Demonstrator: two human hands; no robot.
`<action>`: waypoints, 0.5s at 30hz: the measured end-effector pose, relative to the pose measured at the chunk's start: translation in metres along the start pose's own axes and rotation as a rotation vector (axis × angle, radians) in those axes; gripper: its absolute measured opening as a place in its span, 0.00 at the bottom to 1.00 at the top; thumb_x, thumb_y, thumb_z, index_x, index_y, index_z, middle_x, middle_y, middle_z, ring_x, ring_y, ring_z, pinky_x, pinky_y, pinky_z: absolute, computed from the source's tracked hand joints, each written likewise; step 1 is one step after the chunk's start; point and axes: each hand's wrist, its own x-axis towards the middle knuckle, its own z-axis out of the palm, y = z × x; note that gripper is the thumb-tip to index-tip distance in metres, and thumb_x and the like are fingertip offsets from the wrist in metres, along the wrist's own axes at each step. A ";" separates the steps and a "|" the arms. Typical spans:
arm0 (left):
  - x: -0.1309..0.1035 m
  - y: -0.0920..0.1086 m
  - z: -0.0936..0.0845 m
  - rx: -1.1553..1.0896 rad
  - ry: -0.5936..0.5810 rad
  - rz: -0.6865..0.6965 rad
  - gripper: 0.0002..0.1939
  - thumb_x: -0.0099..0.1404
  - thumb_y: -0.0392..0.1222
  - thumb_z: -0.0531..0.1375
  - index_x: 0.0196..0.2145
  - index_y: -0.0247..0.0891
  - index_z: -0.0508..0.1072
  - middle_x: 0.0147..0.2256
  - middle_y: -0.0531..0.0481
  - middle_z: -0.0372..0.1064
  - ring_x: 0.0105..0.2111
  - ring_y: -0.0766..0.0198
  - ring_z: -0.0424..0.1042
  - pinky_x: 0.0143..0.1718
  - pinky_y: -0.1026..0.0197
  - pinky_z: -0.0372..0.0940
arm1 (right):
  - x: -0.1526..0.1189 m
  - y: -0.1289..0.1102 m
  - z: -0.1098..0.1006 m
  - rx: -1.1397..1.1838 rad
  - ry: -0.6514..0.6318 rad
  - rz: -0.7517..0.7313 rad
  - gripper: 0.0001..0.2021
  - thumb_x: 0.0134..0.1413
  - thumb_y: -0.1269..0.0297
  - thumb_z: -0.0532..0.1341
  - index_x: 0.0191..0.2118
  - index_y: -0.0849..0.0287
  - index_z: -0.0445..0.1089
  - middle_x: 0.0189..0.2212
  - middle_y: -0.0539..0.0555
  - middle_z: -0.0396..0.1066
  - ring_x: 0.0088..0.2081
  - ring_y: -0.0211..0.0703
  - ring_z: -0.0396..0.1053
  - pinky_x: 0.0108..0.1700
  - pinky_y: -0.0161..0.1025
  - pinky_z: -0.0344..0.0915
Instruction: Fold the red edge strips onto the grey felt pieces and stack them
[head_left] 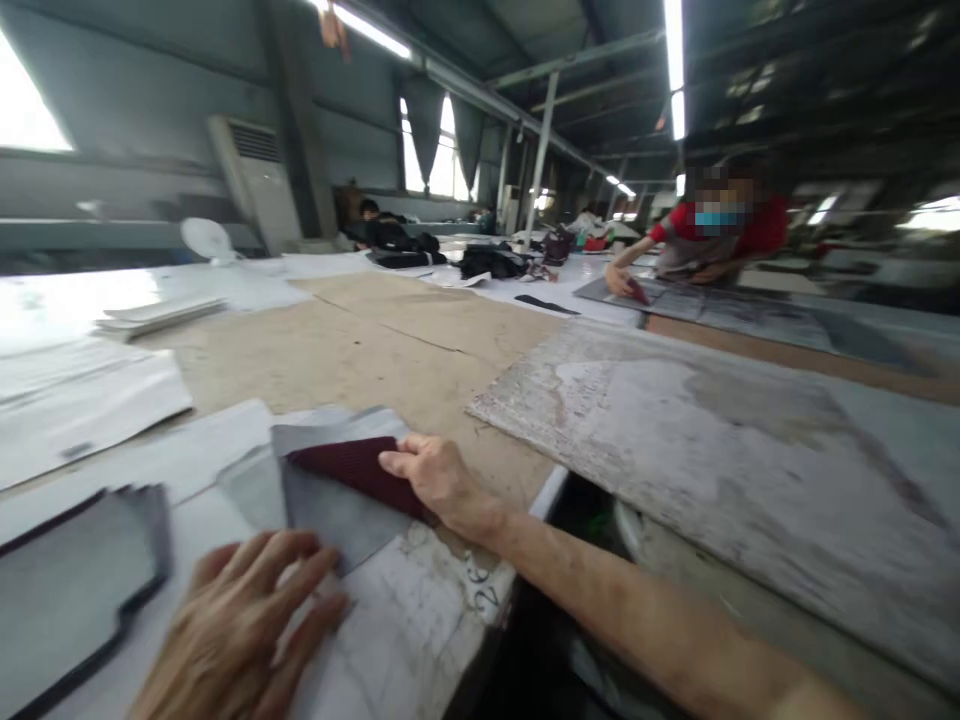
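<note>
1. Table (397, 630): pale, stained, carrying everything below.
2. Grey sheet (330, 515): matte, thin, probably light and floppy; best steadied flat near a corner.
3. Maroon cloth (352, 465): finely ribbed, slanting across the grey sheet; likely soft, hardly fragile, best pinched by its edge.
4. Grips: right hand (446, 485) pinches the maroon cloth; left hand (240, 620) loosely spread beside the grey sheet, contact unclear.

Cut pieces (71, 600) left, folded cloth (356, 472) centre, board (720, 440) right, co-worker (720, 240) beyond the board.
</note>
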 end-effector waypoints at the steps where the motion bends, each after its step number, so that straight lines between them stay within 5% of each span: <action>1: 0.009 0.004 -0.007 -0.027 -0.018 -0.048 0.10 0.62 0.45 0.52 0.40 0.46 0.69 0.43 0.48 0.67 0.39 0.57 0.67 0.40 0.52 0.58 | 0.000 0.001 0.000 0.048 -0.014 -0.004 0.11 0.53 0.60 0.52 0.28 0.62 0.63 0.20 0.46 0.60 0.20 0.31 0.55 0.22 0.30 0.53; 6: 0.039 -0.003 -0.007 -0.009 -0.051 -0.345 0.09 0.65 0.43 0.50 0.37 0.40 0.67 0.41 0.48 0.69 0.40 0.58 0.66 0.40 0.53 0.59 | 0.000 0.001 0.001 0.180 -0.111 -0.030 0.11 0.49 0.58 0.55 0.24 0.60 0.59 0.18 0.45 0.55 0.20 0.30 0.52 0.20 0.30 0.50; 15: 0.038 -0.002 0.005 0.085 -0.123 -0.460 0.15 0.61 0.43 0.51 0.46 0.37 0.64 0.47 0.41 0.62 0.44 0.49 0.61 0.44 0.44 0.53 | 0.028 -0.005 -0.028 0.086 0.023 -0.052 0.09 0.50 0.62 0.57 0.25 0.62 0.64 0.18 0.47 0.62 0.19 0.31 0.59 0.21 0.30 0.57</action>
